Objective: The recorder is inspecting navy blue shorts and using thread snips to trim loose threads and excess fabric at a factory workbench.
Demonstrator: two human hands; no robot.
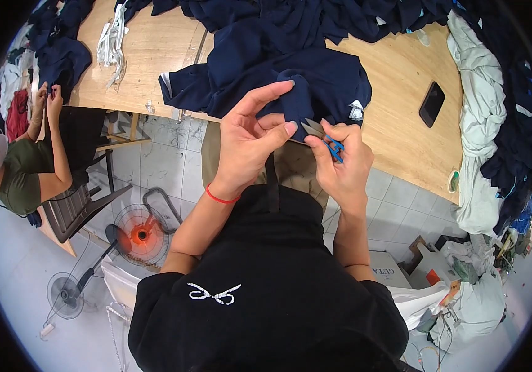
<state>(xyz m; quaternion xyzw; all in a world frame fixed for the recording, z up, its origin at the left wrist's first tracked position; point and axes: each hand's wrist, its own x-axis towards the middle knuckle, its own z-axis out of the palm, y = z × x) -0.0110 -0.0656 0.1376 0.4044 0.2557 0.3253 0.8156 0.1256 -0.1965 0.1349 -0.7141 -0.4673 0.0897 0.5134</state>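
Observation:
A navy blue garment lies bunched at the near edge of the table, one fold of it hanging toward me. My left hand is at this fold, its index finger stretched along the cloth and its thumb and other fingers bent at the edge; the exact grip is partly hidden. In my right hand I hold small thread snips with blue handles. Their pointed metal blades are parted and point left, close beside the fold and my left thumb. A white label shows on the garment's right side.
More navy garments are heaped along the table's far side. A black phone lies at right, near pale green cloth. White strips lie at left. A co-worker sits at left; a fan stands below.

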